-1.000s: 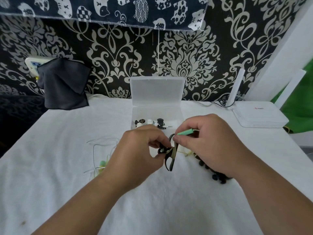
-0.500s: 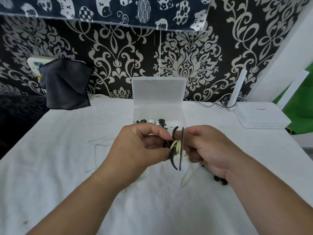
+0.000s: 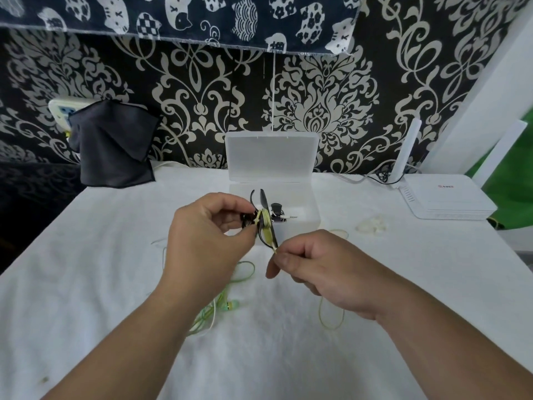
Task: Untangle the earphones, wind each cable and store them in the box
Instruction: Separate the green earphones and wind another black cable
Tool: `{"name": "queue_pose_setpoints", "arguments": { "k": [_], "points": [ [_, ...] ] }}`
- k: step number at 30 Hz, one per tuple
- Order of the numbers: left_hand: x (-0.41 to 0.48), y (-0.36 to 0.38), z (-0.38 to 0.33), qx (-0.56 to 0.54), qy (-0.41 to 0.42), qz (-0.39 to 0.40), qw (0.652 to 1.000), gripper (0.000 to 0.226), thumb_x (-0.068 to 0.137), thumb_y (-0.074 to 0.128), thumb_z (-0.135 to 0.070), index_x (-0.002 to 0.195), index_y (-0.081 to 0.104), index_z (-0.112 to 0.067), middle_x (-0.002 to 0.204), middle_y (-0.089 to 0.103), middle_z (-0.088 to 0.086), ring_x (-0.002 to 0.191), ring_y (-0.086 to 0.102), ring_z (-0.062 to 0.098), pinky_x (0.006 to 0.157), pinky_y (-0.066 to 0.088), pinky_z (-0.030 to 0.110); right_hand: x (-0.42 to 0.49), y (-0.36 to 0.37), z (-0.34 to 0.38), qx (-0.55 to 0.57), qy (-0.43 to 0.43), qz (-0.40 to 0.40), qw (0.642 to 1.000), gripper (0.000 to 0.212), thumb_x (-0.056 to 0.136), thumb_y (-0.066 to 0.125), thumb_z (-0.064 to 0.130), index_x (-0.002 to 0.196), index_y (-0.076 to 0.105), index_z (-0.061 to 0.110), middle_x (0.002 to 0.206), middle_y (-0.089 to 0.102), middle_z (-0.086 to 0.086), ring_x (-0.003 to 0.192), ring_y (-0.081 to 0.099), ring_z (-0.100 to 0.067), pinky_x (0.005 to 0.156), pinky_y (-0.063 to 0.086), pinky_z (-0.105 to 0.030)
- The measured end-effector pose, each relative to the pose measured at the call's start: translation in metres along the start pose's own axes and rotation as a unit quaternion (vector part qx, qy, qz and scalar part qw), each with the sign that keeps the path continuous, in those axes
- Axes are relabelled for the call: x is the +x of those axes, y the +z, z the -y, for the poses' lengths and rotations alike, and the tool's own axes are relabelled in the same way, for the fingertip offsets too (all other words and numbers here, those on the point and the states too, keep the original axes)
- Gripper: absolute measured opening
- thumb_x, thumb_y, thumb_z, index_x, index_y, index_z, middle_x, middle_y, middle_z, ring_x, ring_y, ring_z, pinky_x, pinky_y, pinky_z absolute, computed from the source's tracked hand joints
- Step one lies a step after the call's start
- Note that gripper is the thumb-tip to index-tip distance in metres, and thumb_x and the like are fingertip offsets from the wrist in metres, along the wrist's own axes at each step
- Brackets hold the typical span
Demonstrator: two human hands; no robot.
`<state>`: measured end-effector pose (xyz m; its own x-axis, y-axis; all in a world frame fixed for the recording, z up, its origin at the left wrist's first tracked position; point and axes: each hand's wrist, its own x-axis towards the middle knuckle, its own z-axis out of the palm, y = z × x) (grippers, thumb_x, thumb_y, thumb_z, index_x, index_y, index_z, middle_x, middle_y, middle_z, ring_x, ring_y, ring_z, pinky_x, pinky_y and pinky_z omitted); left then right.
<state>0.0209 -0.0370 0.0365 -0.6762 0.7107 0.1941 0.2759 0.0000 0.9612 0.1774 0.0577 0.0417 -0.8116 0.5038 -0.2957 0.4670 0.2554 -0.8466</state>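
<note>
A small bundle of black earphones (image 3: 259, 226), with curved, glossy ear hooks and a thin pale yellow cable (image 3: 267, 236) wound round its middle, is hanging at the centre of the frame. Behind it, a clear plastic box (image 3: 313, 219) is standing with its hinged lid open. A wrinkled white cloth is covering the desk (image 3: 115, 269). Black wallpaper with cream scrollwork is filling the back, a dark grey cloth (image 3: 115, 151) is hanging at the upper left, and a white router (image 3: 444, 200) is sitting at the right. The left hand (image 3: 207, 238) is pinching the bundle between thumb and curled fingers. The right hand (image 3: 320, 269), just below and to the right of it, is pinching the cable where it leaves the bundle. A green earphone set (image 3: 227, 306) is lying loose on the desk beneath the left wrist.
</note>
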Motion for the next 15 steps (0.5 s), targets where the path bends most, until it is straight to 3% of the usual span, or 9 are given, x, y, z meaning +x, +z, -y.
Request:
{"name": "queue_pose_setpoints", "arguments": {
  "k": [4,6,10,15],
  "points": [
    [-0.002,0.001,0.0,0.088,0.082,-0.003,0.993,0.037,0.071,0.08,0.003,0.079,0.07,-0.032,0.083,0.071,-0.011,0.082,0.069,0.013,0.08,0.058,0.03,-0.002,0.0,0.001,0.005,0.003,0.006,1.0,0.031,0.103,0.05,0.03,0.087,0.074,0.021,0.057,0.042,0.015,0.044,0.038,-0.001,0.052,0.03,-0.016],
    [-0.003,0.002,-0.001,0.153,0.138,-0.002,0.979,0.036,0.07,0.08,0.001,0.08,0.07,-0.032,0.084,0.067,-0.016,0.082,0.066,0.009,0.078,0.055,0.021,-0.003,-0.004,0.002,0.015,0.001,-0.002,1.0,0.032,0.102,0.052,0.031,0.082,0.073,0.019,0.058,0.039,0.008,0.047,0.033,-0.006,0.053,0.029,-0.024],
    [-0.007,0.003,-0.001,0.229,0.211,0.009,0.95,0.031,0.068,0.077,0.007,0.082,0.073,-0.02,0.087,0.064,-0.014,0.083,0.06,0.003,0.073,0.042,0.005,-0.007,-0.008,0.01,-0.037,-0.013,-0.014,0.999,0.026,0.098,0.059,0.032,0.08,0.073,0.018,0.052,0.04,0.013,0.046,0.035,-0.004,0.05,0.03,-0.02],
    [-0.01,0.01,0.003,0.253,0.251,0.089,0.93,0.03,0.065,0.079,0.007,0.075,0.072,-0.021,0.084,0.062,-0.013,0.076,0.059,0.006,0.069,0.046,0.014,-0.01,-0.01,0.019,-0.05,-0.04,-0.048,0.997,0.026,0.099,0.055,0.031,0.083,0.073,0.02,0.052,0.034,0.011,0.05,0.034,-0.01,0.047,0.033,-0.023]
  ]
}}
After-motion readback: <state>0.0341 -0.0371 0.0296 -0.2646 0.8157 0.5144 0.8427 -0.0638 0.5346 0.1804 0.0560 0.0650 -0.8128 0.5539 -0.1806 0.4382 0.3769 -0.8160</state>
